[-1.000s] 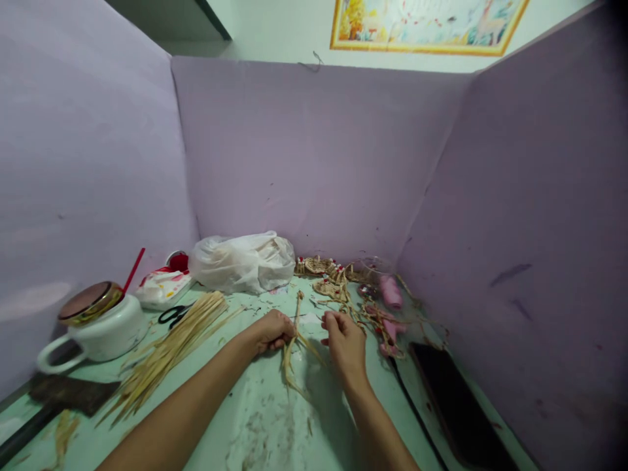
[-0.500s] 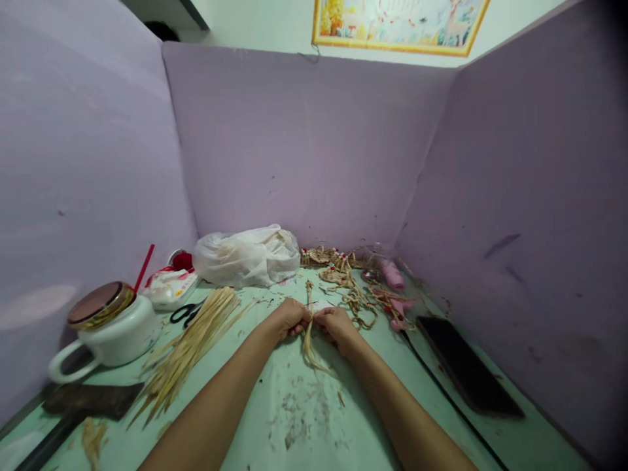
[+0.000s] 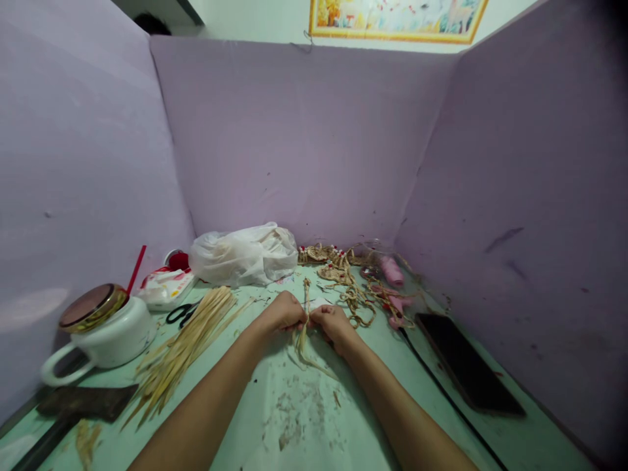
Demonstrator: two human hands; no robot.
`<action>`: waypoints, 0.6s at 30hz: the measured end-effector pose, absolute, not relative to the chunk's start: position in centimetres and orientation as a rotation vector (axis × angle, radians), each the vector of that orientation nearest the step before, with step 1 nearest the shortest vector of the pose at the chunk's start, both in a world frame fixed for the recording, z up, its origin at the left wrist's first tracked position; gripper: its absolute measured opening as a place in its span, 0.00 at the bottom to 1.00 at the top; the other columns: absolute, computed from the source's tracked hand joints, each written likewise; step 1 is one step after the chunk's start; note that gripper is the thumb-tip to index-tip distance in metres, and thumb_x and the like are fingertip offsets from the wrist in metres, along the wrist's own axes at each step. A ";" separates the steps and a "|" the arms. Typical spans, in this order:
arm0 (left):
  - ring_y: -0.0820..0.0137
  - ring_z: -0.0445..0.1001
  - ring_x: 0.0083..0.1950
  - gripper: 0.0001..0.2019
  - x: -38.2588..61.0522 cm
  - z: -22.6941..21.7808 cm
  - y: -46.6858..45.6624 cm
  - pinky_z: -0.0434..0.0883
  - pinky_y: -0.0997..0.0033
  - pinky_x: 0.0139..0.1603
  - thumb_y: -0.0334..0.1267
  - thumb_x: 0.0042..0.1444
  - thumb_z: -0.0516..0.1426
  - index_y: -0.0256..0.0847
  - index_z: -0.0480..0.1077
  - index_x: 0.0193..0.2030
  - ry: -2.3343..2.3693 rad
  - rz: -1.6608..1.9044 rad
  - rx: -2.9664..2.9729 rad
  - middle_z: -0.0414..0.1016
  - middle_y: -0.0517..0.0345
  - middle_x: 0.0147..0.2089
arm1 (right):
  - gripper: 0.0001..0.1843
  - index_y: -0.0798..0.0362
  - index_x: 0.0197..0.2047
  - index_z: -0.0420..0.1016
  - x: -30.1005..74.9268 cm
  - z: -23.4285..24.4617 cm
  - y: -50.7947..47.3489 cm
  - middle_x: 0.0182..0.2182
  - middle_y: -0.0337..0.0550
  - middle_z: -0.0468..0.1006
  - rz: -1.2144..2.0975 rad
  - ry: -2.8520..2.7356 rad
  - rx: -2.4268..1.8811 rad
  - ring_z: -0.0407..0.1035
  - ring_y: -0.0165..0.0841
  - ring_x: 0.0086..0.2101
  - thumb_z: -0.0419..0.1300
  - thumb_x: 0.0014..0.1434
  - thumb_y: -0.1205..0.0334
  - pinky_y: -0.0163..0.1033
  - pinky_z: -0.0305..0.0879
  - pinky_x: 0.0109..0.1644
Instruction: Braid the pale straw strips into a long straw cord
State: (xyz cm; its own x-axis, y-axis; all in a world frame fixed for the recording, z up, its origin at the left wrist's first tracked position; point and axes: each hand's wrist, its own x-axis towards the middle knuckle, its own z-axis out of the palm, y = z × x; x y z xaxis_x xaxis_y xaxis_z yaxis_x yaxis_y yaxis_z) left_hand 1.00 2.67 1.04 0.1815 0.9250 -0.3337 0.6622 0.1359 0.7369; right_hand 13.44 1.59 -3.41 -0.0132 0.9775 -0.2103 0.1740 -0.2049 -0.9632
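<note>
At the middle of the table, my left hand [image 3: 288, 311] and my right hand [image 3: 334, 324] meet, both with fingers pinched on a thin cord of straw fibre [image 3: 307, 291]. Its twisted or braided upper end lies away from me, and loose strands [image 3: 301, 347] hang out toward me below the fingers. The fingertips hide the part of the cord between them. A small white piece [image 3: 320, 303] lies just behind my right hand. Left of my left arm is a fanned bundle of dry straw strips [image 3: 189, 353].
On the left are a white mug [image 3: 110, 340] with a lid, a hammer-like tool [image 3: 86, 402], scissors [image 3: 181, 313] and a tissue pack [image 3: 167, 288]. A white plastic bag [image 3: 245, 255] sits behind. To the right lie braided cords [image 3: 350, 291], pink thread [image 3: 391, 270] and a dark phone [image 3: 466, 363].
The view has shifted slightly. Both hands stay pinched on the straw cord at nearly the same place, while the loose strands below them have spread a little more to the left.
</note>
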 end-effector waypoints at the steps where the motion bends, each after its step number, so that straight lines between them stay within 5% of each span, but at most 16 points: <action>1: 0.79 0.51 0.10 0.06 1.1 1.0 2.5 0.50 0.78 0.13 0.31 0.36 0.54 0.34 0.63 0.13 1.546 0.379 1.594 0.54 0.63 0.07 | 0.04 0.57 0.18 0.64 13.4 -3.4 1.6 0.07 0.29 0.53 1.302 -1.245 -1.478 0.42 0.20 0.10 0.52 0.41 0.68 0.30 0.36 0.14; 12: 0.76 0.56 0.14 0.06 1.4 0.2 2.3 0.51 0.77 0.16 0.31 0.35 0.55 0.35 0.62 0.13 1.551 0.442 1.603 0.55 0.62 0.10 | 0.04 0.55 0.17 0.61 13.4 -3.3 1.5 0.07 0.29 0.52 1.314 -1.235 -1.500 0.42 0.21 0.10 0.51 0.40 0.68 0.30 0.36 0.15; 18: 0.63 0.69 0.38 0.05 4.0 -0.4 -0.1 0.59 0.76 0.30 0.28 0.33 0.57 0.37 0.65 0.21 1.768 0.650 1.703 0.67 0.52 0.24 | 0.01 0.57 0.19 0.63 13.3 -3.9 1.6 0.10 0.31 0.58 1.266 -1.157 -1.419 0.49 0.21 0.13 0.52 0.38 0.69 0.29 0.43 0.17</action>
State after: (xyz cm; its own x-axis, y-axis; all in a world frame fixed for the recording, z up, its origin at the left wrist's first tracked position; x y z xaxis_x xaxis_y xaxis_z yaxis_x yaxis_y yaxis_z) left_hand 3.97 -0.15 -0.38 -0.0034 0.9967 -0.0814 0.7069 0.0599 0.7048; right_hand 13.28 1.65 -3.92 0.0449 0.9842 -0.1710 0.0819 -0.1743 -0.9813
